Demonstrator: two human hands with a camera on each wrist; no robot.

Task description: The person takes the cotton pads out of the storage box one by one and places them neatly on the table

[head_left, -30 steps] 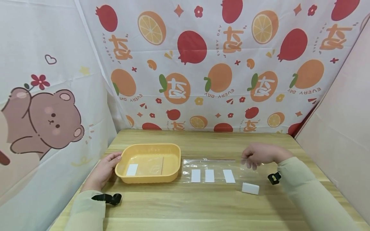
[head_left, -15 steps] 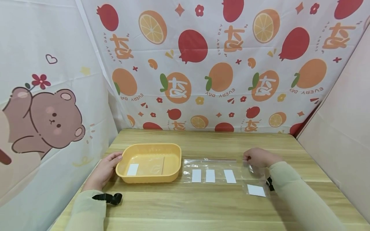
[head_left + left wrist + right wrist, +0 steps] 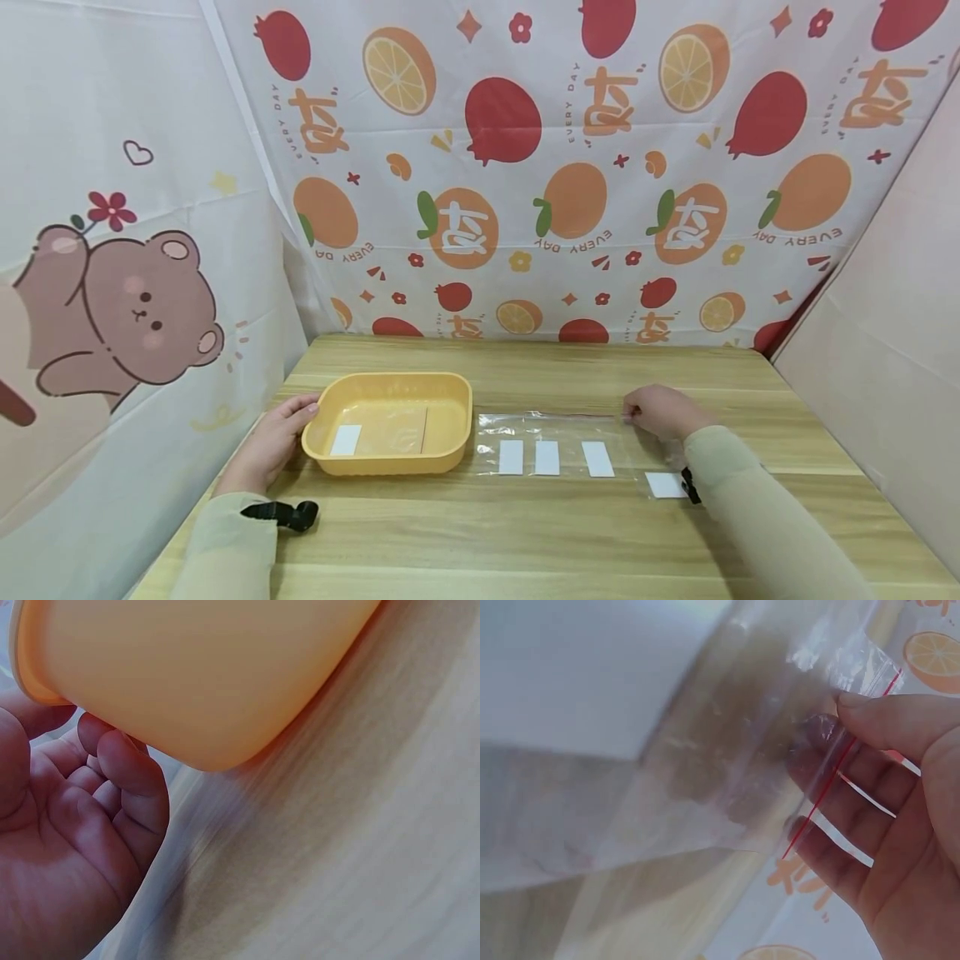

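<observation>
In the head view my left hand (image 3: 272,440) holds the left end of a yellow plastic tray (image 3: 390,466); its curled fingers meet the rim and outer wall in the left wrist view. A clear zip-lock bag with a white card (image 3: 347,440) lies inside that tray. My right hand (image 3: 662,412) pinches the top of another zip-lock bag (image 3: 742,750) between thumb and fingers, near its red seal line. The white card (image 3: 664,485) in this bag is partly covered by the right wrist strap. Overlapping zip-lock bags, each with a white card (image 3: 597,459), lie left of my right hand.
The wooden table (image 3: 450,542) ends at a fruit-print curtain (image 3: 510,192) behind. A bear-print curtain (image 3: 135,317) stands on the left and a pale one (image 3: 877,358) on the right. Black camera straps (image 3: 281,515) sit on both wrists.
My right hand has closed on its bag's top edge and shifted slightly left, laying the bag beside the others. That bag's card first moved right, then tucked under the wrist. The left hand stays put.
</observation>
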